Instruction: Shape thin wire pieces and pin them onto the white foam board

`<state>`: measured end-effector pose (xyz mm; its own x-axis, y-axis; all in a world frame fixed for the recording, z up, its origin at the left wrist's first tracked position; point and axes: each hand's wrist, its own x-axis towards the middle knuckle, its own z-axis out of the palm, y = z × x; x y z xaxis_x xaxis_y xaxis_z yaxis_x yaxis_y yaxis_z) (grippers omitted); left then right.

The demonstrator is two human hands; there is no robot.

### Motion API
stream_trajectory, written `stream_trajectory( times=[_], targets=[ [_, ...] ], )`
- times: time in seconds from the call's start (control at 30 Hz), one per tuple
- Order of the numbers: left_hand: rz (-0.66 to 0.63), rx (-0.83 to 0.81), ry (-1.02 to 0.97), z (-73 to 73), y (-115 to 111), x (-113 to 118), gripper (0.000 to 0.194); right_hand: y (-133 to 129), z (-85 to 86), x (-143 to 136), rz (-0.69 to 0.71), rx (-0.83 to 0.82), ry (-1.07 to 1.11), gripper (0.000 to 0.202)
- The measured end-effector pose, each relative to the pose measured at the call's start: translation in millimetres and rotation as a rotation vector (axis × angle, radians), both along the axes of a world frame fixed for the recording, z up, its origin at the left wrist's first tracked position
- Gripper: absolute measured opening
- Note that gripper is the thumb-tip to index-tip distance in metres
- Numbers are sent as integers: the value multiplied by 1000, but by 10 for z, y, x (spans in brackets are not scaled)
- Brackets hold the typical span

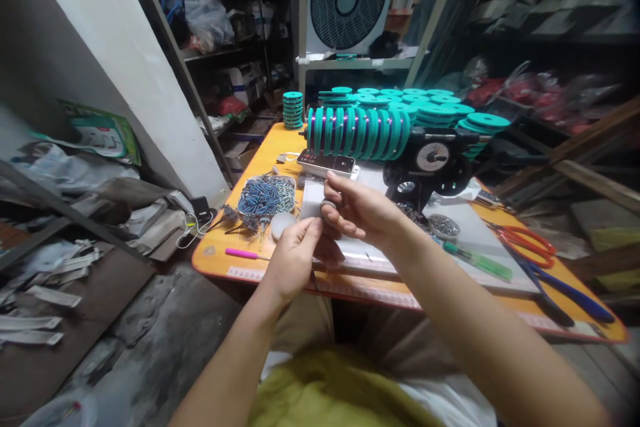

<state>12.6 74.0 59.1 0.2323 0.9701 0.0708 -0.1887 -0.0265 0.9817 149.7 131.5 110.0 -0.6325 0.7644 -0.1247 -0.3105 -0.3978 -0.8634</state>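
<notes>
Both hands meet over the front of the orange table (270,147). My left hand (297,255) is closed, thumb and index finger pinched on something too small to make out. Just above and to its right, my right hand (357,210) has curled fingers around a small dark round piece (327,205). Behind the hands, a row of teal spools (357,133) sits on a black machine (425,163). A tray of blue and pale small parts (265,197) lies left of the hands, with a round white lid (283,225) nearer to them.
A pink screwdriver (243,253) lies at the front left. A phone (326,163) is under the spools. At the right are a green-handled tool (480,261), red-handled scissors (527,245) and blue-handled pliers (573,293). More teal spools (293,110) stand at the back.
</notes>
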Motion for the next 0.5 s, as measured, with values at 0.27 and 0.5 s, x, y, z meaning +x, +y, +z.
stream_trajectory(
  times=[0.27, 0.5],
  targets=[
    [-119, -224, -371, -69, -329, 23, 30, -23, -3, -36, -142, -79, 21, 44],
    [-136, -352, -547, -148, -446, 23, 28, -51, 3, -27, -99, -22, 6, 43]
  ],
)
